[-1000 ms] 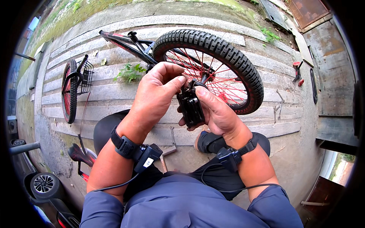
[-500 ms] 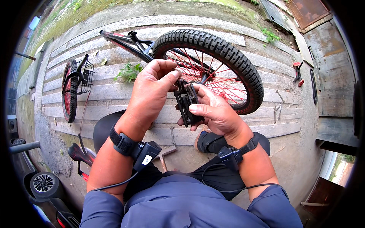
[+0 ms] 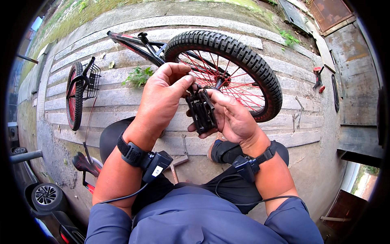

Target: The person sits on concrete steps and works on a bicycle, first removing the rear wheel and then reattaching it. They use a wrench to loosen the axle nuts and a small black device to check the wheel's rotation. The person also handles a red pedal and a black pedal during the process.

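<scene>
A black bicycle pedal (image 3: 202, 116) with a rectangular cage is held up in front of me, near the middle of the view. My right hand (image 3: 237, 116) supports it: the thumb lies along its upper edge and the fingers pass underneath. At the pedal's upper end, my left hand (image 3: 162, 91) pinches with thumb and forefinger. What is between those fingertips is mostly hidden. Just beyond both hands, a bicycle wheel (image 3: 260, 67) with a knobby black tyre and red spokes stands tilted, attached to a dark bicycle frame (image 3: 129, 42).
To the left are another wheel (image 3: 74, 97) and a black wire basket (image 3: 92, 81). A saddle (image 3: 81, 162) sits lower left, near a parked car (image 3: 46, 197). A hammer-like tool (image 3: 175, 164) lies between my legs. A red-and-black object (image 3: 319, 79) and black loop (image 3: 335, 93) lie right.
The pedal has turned slightly in my hands, and my right thumb has moved up from its side to its upper edge. My left hand keeps its pinch in nearly the same place.
</scene>
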{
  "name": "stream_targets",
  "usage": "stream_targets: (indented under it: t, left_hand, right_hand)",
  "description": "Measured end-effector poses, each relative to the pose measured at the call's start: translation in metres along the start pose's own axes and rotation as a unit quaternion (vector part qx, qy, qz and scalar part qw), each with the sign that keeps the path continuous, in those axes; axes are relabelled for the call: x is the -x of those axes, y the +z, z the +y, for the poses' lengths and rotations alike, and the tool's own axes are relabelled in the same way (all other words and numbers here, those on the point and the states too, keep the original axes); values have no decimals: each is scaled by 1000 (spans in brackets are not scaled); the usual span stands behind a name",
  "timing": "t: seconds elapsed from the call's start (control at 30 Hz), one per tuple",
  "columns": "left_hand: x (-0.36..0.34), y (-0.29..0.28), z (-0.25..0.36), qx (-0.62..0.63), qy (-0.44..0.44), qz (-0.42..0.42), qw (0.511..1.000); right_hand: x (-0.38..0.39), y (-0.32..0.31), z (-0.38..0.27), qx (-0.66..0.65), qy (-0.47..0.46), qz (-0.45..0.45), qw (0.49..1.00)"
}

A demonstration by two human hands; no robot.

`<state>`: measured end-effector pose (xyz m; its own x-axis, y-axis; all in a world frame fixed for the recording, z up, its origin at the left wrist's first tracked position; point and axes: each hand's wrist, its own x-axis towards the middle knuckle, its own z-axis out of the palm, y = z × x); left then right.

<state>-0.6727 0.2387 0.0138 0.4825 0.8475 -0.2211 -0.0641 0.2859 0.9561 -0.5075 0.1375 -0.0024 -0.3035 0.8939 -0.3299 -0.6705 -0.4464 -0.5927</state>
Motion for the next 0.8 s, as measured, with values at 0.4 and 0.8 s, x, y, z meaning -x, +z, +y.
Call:
stream_targets:
  t: [0.4, 0.8]
  left_hand:
    - [0, 0, 3, -15, 0, 10, 1000]
    - [-7, -7, -6, -36, 13, 5, 999]
  right_hand:
    - [-2, 7, 3, 89, -10, 45, 995]
    - [3, 6, 0, 88, -31, 28, 995]
